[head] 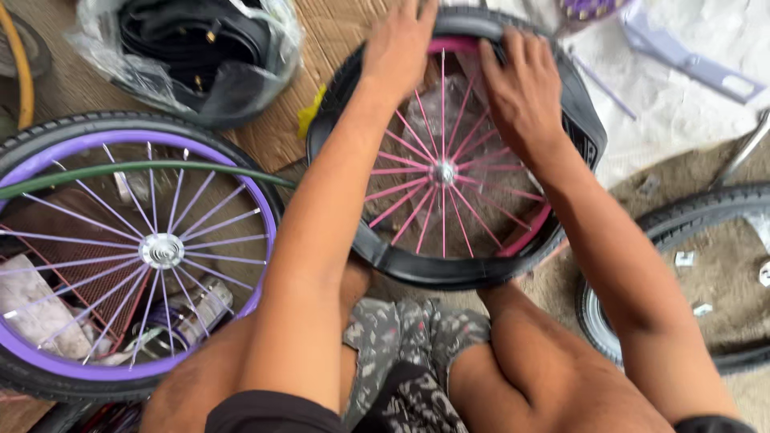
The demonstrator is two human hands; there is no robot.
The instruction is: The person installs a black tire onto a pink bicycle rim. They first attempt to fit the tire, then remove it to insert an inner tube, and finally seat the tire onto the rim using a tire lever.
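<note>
Both grips press flat, fingers spread, clamped on nothing — left hand (399,48) at twelve o'clock, right hand (521,92) at two o'clock, on the black rubber tyre (449,273) around the pink-spoked small wheel (443,172).

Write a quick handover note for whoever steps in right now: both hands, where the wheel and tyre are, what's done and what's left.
Left hand: pressing the black rubber tyre at the top of the pink spoked wheel.
Right hand: fingers on the tyre's upper right edge, holding nothing separate.
Wheel sits on the ground before the knees; a purple-rimmed spoked wheel lies to the left.
Done: tyre is around the rim.
Left: the pink rim still shows top and lower right; seating looks unfinished.
</note>
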